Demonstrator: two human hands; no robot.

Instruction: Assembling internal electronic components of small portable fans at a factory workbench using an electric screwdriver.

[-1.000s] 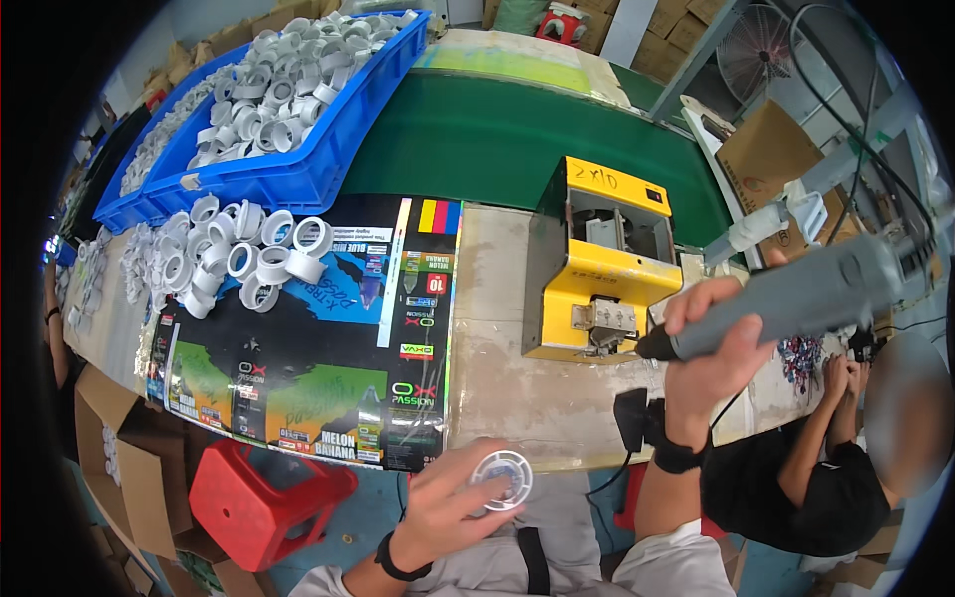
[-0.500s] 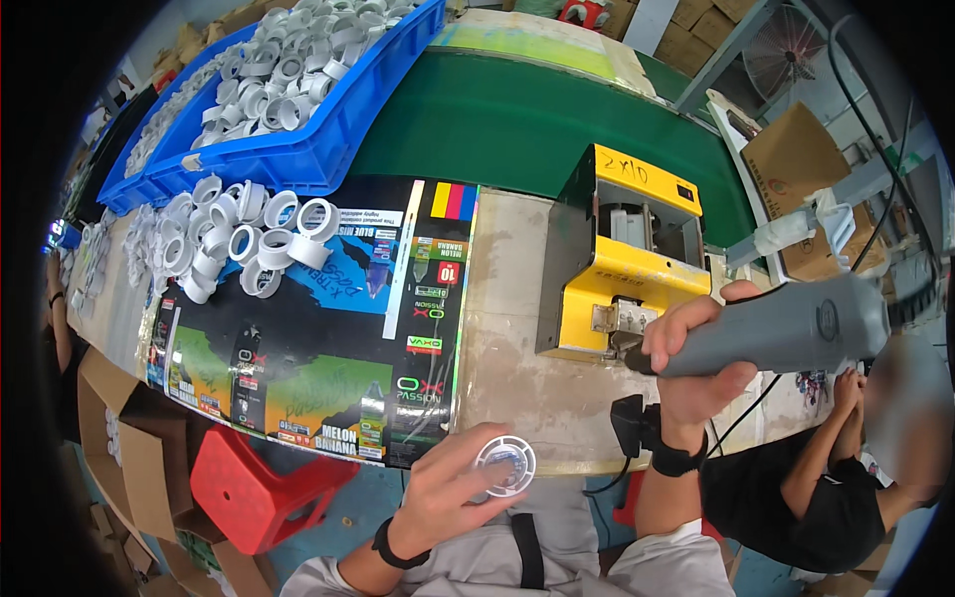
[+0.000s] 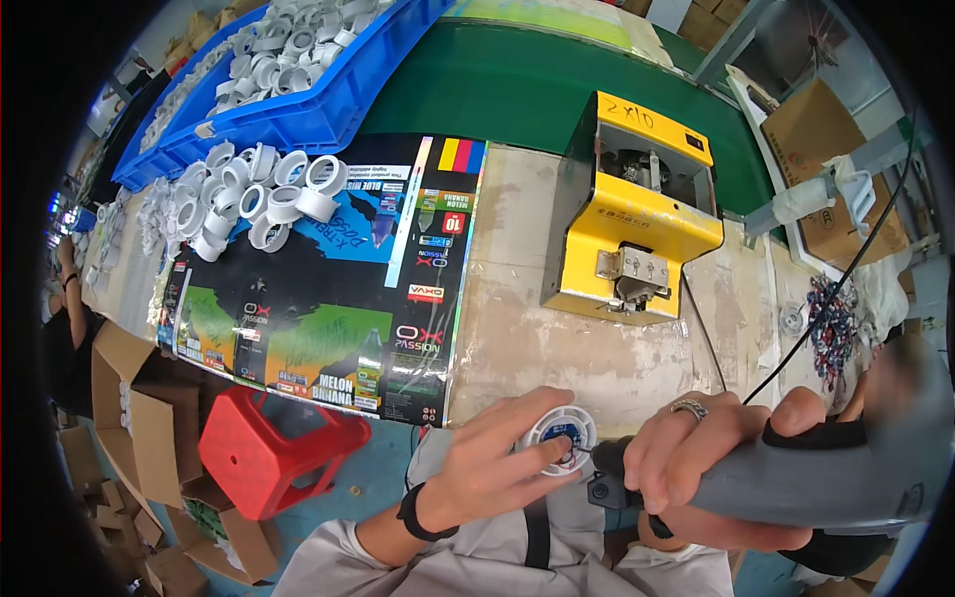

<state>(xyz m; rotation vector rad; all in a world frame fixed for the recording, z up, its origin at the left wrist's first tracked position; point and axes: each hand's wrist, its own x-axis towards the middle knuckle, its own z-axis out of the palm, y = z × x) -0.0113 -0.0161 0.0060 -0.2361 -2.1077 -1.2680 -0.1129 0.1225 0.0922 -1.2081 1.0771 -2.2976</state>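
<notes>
My left hand (image 3: 482, 468) grips a round white plastic housing (image 3: 588, 423) over the table's near edge, its open face turned up. Inside it shows a small blue circuit board (image 3: 563, 432), with a fingertip laid over part of it. In my right hand (image 3: 691, 458) is a grey electric screwdriver (image 3: 836, 483), held level with my fingers wrapped around its body. Its thin tip reaches the right side of the housing; whether it touches a screw is too small to tell.
Beyond my hands stands a yellow screw feeder (image 3: 642, 224). White rings (image 3: 254, 199) lie heaped on a printed sheet (image 3: 298, 274) beside a blue crate (image 3: 288, 134). Small dark parts (image 3: 834, 323) lie right, near a hanging cable (image 3: 841, 289). A red stool (image 3: 254, 453) and cardboard boxes (image 3: 154, 438) stand lower left.
My right hand has brought the screwdriver down from the feeder to the housing. My left hand has shifted right and up in view with the housing.
</notes>
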